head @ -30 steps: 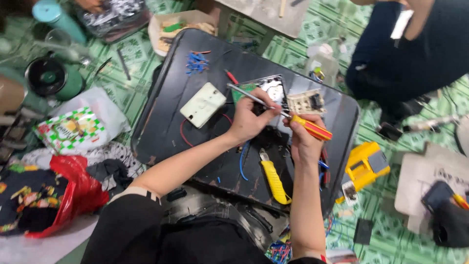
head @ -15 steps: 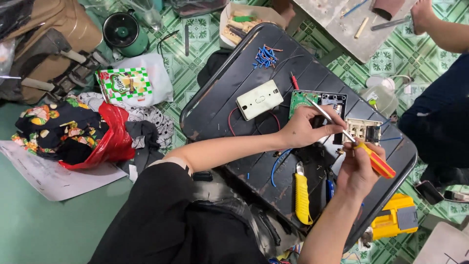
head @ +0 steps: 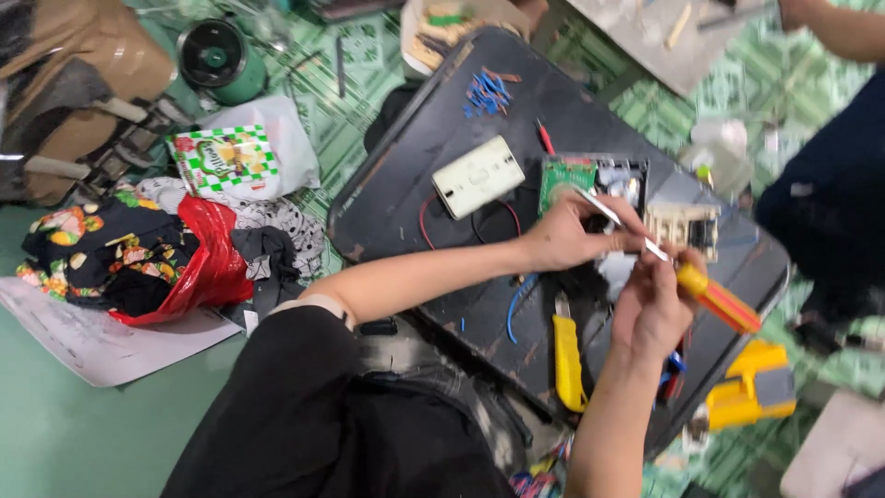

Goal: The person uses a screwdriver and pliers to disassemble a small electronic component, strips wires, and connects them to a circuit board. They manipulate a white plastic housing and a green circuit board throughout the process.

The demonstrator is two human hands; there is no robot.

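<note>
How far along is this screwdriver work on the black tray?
Done: the white cover lies off to one side, and the green board sits exposed in its casing. In hand: the right hand holds the screwdriver, its shaft at the left hand. Left: the cover is not back on; blue wire bits and yellow cutters lie loose on the tray.

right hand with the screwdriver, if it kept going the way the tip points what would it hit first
The right hand aims the screwdriver up-left; it would probably meet the left hand fingers first, then the green circuit board. Depth is unclear.
</note>
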